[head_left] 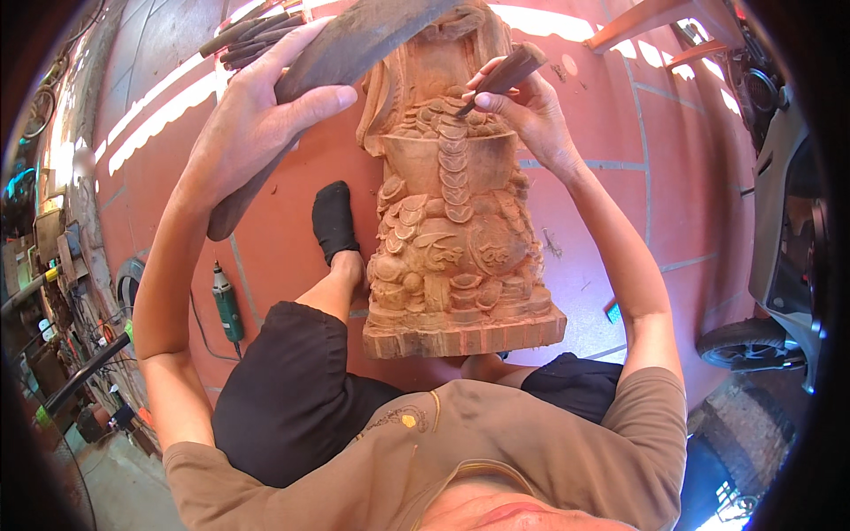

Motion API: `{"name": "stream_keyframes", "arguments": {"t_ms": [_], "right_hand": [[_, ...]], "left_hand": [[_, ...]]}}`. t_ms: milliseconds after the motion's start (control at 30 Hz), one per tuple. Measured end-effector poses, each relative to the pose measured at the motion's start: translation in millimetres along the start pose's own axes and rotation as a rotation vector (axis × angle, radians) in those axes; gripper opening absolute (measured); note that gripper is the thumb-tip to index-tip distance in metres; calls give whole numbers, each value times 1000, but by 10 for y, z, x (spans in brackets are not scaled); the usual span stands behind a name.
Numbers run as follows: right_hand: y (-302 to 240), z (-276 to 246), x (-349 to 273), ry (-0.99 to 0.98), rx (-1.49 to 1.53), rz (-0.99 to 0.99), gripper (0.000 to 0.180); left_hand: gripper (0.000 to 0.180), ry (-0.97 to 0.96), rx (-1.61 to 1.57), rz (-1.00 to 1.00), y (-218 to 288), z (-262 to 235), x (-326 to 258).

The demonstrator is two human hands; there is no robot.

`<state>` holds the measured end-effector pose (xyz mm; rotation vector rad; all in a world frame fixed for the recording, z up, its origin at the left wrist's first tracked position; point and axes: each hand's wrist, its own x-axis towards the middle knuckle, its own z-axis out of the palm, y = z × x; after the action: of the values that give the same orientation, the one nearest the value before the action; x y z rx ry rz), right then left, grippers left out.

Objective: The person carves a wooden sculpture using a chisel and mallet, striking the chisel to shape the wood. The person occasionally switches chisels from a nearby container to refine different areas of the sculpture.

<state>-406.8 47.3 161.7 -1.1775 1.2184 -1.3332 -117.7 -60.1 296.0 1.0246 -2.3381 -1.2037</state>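
Observation:
A reddish-brown wood carving [456, 239] lies on the floor between my legs, covered in carved coins, ingots and a basin-like band. My left hand [252, 124] is closed round a long dark wooden club [359, 46], its thumb stretched along the near side. One end of the club reaches over the top of the carving; the other slants down beside my forearm. My right hand [533, 111] pinches a carving chisel [512, 71] between thumb and fingers. The chisel's tip rests at the carved coins above the band, its thick end tilted up to the right.
Several dark carving tools [252, 37] lie at the far left on red floor tiles [611, 208]. A green rotary tool [227, 305] with a cord lies left of my leg. A motorbike [779, 265] stands at right, a wooden stool [655, 26] at far right.

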Motion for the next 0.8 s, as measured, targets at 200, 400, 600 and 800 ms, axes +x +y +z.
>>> {"name": "stream_keyframes", "arguments": {"t_ms": [200,400,600,800], "right_hand": [[-51,43,-52,-14,-201,-24,31],[-65,80,-86,-13,-236,-47,33],[80,46,-136,29,-116,-91,33],[83,166,-197,91,-126,-136,31]], "left_hand": [[64,47,51,109,11,32,-115],[67,67,75,174,140,60,-139],[70,17,-60,99,381,119,-181],[67,82,-84,349,380,324,-199]]}}
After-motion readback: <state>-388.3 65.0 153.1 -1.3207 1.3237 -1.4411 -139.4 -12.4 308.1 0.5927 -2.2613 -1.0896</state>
